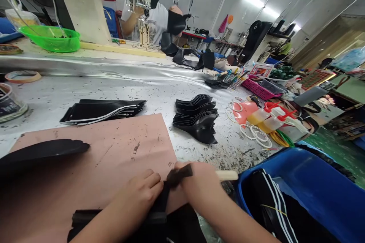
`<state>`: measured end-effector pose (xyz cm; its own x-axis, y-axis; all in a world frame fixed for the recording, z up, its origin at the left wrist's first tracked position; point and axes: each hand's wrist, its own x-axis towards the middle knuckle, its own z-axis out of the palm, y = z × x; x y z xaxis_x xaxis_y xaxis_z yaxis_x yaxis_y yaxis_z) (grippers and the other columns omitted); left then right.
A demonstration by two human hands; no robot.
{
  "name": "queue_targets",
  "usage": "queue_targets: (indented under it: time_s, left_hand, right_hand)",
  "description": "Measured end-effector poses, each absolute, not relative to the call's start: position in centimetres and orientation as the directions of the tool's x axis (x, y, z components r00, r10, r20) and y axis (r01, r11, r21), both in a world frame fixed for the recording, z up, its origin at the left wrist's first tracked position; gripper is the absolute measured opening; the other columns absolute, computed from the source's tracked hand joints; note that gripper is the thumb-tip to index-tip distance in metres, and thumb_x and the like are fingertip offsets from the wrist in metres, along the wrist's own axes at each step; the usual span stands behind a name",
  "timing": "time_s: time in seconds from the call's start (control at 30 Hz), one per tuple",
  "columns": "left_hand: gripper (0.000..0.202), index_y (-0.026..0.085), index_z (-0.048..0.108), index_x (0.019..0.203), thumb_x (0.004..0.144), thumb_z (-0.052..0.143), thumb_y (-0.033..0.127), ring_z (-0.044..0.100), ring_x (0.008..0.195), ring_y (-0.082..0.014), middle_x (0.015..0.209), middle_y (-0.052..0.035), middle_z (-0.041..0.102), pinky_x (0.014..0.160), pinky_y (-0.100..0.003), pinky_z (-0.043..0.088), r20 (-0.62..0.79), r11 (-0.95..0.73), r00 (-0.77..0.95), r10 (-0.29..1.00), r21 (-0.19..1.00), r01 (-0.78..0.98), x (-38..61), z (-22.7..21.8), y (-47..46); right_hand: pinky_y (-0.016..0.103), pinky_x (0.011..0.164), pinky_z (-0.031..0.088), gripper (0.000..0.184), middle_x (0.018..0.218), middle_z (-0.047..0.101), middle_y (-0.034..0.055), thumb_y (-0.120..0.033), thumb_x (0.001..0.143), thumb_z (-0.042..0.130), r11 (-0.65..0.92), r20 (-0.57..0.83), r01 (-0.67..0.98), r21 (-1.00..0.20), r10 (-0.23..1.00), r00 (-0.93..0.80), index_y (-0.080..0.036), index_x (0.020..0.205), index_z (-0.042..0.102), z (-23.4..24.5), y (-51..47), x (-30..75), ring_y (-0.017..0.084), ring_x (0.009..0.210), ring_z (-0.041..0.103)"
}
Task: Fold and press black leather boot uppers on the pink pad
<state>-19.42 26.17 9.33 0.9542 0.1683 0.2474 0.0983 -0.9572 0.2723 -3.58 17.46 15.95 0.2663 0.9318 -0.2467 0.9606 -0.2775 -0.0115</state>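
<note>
My right hand (199,180) grips a hammer; its dark head (179,174) is slightly blurred and the pale wooden handle (226,175) sticks out to the right. The hammer head is at the edge of a black leather-like piece (161,201). Curled fingers of my left hand (144,190) press on that piece, and its thumb is hidden. Beneath both hands lies a pink sheet (128,152). More black material (185,222) spreads below my wrists at the bottom edge. A curved black piece (42,152) rests on the sheet at left.
Stacked black pieces (196,115) and white-edged black strips (104,111) lie behind the sheet. At right stands a blue bin (302,171), near glue bottles (268,117). A sewing machine (85,3) and a green basket (51,40) are at the back, where another person (155,19) sits.
</note>
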Motion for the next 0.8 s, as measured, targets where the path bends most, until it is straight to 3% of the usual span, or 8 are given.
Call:
queue_targets:
  time_s: [0.1, 0.23, 0.4, 0.5, 0.6, 0.73, 0.8]
  left_hand:
    - [0.025, 0.017, 0.056, 0.080, 0.083, 0.040, -0.002, 0.050, 0.064, -0.0155, 0.073, -0.0007, 0.057, 0.057, -0.025, 0.039, 0.295, -0.971, 0.945, 0.142, 0.228, 0.075, -19.4, 9.2, 26.0]
    - [0.026, 0.016, 0.057, 0.082, 0.082, 0.039, -0.003, 0.051, 0.066, -0.0161, 0.075, -0.0017, 0.058, 0.058, -0.026, 0.041, 0.274, -0.977, 0.953, 0.127, 0.198, 0.074, -19.5, 9.1, 25.8]
    - [0.026, 0.016, 0.058, 0.084, 0.079, 0.041, -0.003, 0.052, 0.064, -0.0167, 0.075, -0.0022, 0.059, 0.057, -0.027, 0.044, 0.291, -0.983, 0.948, 0.124, 0.167, 0.078, -19.6, 9.0, 25.6]
    - [0.026, 0.016, 0.059, 0.085, 0.075, 0.044, -0.004, 0.055, 0.064, -0.0174, 0.077, -0.0026, 0.061, 0.055, -0.027, 0.046, 0.224, -0.991, 0.967, 0.123, 0.080, 0.108, -19.9, 9.1, 25.2]
    - [0.030, 0.015, 0.061, 0.086, 0.067, 0.046, -0.003, 0.060, 0.069, -0.0198, 0.081, -0.0045, 0.066, 0.055, -0.027, 0.049, 0.169, -0.991, 0.977, 0.133, 0.001, 0.135, -20.5, 9.3, 24.4]
    - [0.040, 0.010, 0.064, 0.094, 0.062, 0.042, 0.000, 0.064, 0.084, -0.0239, 0.096, -0.0119, 0.070, 0.065, -0.029, 0.055, 0.236, -0.989, 0.969, 0.073, -0.111, 0.101, -21.4, 9.5, 23.3]
    - [0.041, 0.010, 0.064, 0.095, 0.062, 0.040, 0.001, 0.064, 0.083, -0.0236, 0.094, -0.0123, 0.070, 0.067, -0.030, 0.056, 0.260, -0.988, 0.964, 0.059, -0.124, 0.093, -21.6, 9.6, 23.0]
  right_hand:
    - [0.028, 0.047, 0.026, 0.014, 0.072, 0.071, 0.0006, -0.012, 0.080, 0.055, -0.183, -0.294, 0.982, -0.040, 0.942, 0.164, -0.022, 0.077, 0.065, 15.9, 17.6, -3.6, 0.019, 0.065, 0.066]
    - [0.026, 0.048, 0.027, 0.017, 0.074, 0.072, 0.0016, -0.013, 0.084, 0.051, -0.239, -0.198, 0.971, -0.013, 0.952, 0.232, -0.022, 0.086, 0.066, 15.7, 18.0, -3.5, 0.017, 0.065, 0.066]
    - [0.025, 0.048, 0.029, 0.015, 0.071, 0.071, 0.0021, -0.013, 0.081, 0.054, -0.205, -0.237, 0.979, -0.018, 0.952, 0.195, -0.021, 0.078, 0.066, 15.8, 18.2, -3.9, 0.017, 0.066, 0.066]
    - [0.025, 0.048, 0.029, 0.016, 0.075, 0.072, 0.0029, -0.014, 0.084, 0.051, -0.236, -0.215, 0.972, -0.015, 0.950, 0.227, -0.022, 0.085, 0.066, 15.7, 18.2, -4.0, 0.017, 0.066, 0.066]
    - [0.026, 0.048, 0.029, 0.014, 0.071, 0.071, 0.0011, -0.013, 0.080, 0.055, -0.201, -0.248, 0.979, -0.033, 0.951, 0.187, -0.023, 0.080, 0.066, 15.5, 18.3, -3.9, 0.017, 0.064, 0.066]
    - [0.027, 0.051, 0.030, 0.020, 0.079, 0.072, 0.0020, -0.015, 0.086, 0.046, -0.241, -0.211, 0.970, -0.039, 0.951, 0.228, -0.023, 0.089, 0.064, 15.5, 18.4, -3.8, 0.019, 0.071, 0.066]
    - [0.027, 0.050, 0.029, 0.017, 0.078, 0.072, 0.0021, -0.014, 0.084, 0.049, -0.219, -0.249, 0.974, -0.053, 0.948, 0.200, -0.022, 0.086, 0.064, 15.6, 18.5, -4.0, 0.019, 0.069, 0.066]
